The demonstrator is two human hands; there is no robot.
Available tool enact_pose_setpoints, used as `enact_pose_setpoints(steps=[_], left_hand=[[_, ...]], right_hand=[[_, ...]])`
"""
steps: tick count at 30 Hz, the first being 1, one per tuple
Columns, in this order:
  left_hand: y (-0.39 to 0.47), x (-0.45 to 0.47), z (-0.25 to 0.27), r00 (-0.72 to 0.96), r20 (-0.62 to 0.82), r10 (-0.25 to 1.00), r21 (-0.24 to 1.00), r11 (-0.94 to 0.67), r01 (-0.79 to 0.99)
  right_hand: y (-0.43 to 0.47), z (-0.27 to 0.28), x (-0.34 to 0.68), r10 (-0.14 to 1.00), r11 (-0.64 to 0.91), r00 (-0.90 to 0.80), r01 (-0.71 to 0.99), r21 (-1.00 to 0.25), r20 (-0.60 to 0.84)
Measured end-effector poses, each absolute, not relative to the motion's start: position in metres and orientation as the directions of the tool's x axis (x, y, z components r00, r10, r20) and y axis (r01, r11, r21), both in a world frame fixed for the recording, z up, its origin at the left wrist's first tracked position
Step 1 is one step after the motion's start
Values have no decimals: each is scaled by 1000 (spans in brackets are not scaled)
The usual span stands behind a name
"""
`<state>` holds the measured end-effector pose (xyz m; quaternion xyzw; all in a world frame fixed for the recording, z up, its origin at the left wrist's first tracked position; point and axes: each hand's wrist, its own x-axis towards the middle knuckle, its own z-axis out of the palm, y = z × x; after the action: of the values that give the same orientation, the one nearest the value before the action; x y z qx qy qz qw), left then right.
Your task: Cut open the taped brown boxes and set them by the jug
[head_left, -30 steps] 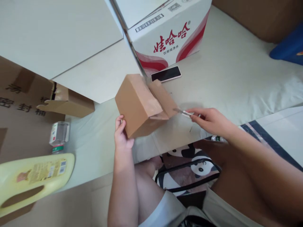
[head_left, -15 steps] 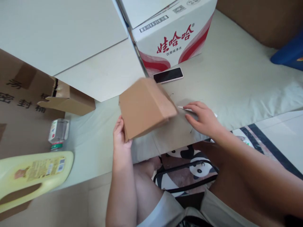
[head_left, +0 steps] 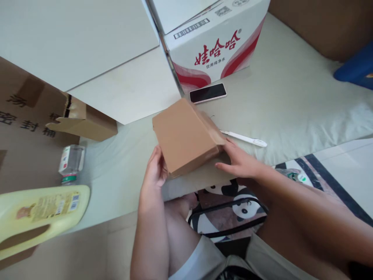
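A brown cardboard box [head_left: 186, 134] sits tilted in front of me, with a loose flap at its right end. My left hand [head_left: 157, 167] is closed on the box's lower left edge, the fingers partly hidden beneath it. At the right end, my right hand [head_left: 237, 159] has its fingertips against the flap, thumb stretched apart from the fingers. A slim white utility knife [head_left: 244, 138] lies on the pale cloth just beyond my right hand. Its tip end is close to the box.
A phone [head_left: 208, 93] lies behind the box, before a white and red water carton [head_left: 217, 54]. White boxes [head_left: 125, 85] stand at back left. An open small carton [head_left: 87, 122], a clear bottle [head_left: 71, 163] and a yellow jug [head_left: 43, 216] are left. Something blue [head_left: 355, 68] is far right.
My right hand has left the white knife lying on the cloth and moved left to the box's flap. The box has shifted slightly right and lower in my left hand.
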<state>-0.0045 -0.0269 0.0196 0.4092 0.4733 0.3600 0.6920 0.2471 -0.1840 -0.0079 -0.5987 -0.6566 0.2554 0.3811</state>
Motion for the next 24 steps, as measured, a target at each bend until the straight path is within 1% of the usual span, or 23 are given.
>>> enact_pose_setpoints(steps=[2, 5, 8, 10, 13, 15, 16, 18, 20, 22, 24], left_hand=[[-30, -1, 21, 310, -398, 863, 903, 428, -31], [-30, 1, 21, 251, -363, 898, 925, 380, -21], [-25, -2, 19, 192, -335, 922, 932, 355, -76], [-20, -7, 19, 189, -332, 924, 920, 362, -154], [-15, -14, 20, 216, -249, 944, 908, 305, -286], [-15, -17, 22, 226, -194, 955, 908, 262, -327], [-16, -18, 23, 225, -189, 956, 909, 257, -327], [-20, -17, 24, 208, -214, 954, 916, 270, -297], [-24, -15, 24, 167, -220, 961, 931, 257, -258], [-27, -13, 22, 124, -171, 977, 960, 194, -203], [-27, -12, 18, 148, -132, 980, 983, 149, -109]], right_hand=[[-184, -4, 243, 971, 157, 68, 541, -826, 229], [-185, -2, 237, 963, 130, 155, 455, -881, 222], [-186, -1, 235, 949, 74, 269, 323, -943, 167], [-187, 3, 236, 931, 29, 346, 239, -971, 114], [-186, 11, 239, 905, -64, 426, 183, -981, 21], [-185, 13, 241, 886, -82, 465, 165, -983, 4], [-185, 12, 241, 877, -72, 480, 145, -987, 7], [-184, 8, 239, 850, -36, 526, 75, -997, 9], [-183, 3, 235, 808, -31, 589, -13, -999, -32], [-182, 1, 230, 761, -50, 643, -65, -997, -80], [-182, 3, 227, 739, -66, 668, -58, -996, -88]])
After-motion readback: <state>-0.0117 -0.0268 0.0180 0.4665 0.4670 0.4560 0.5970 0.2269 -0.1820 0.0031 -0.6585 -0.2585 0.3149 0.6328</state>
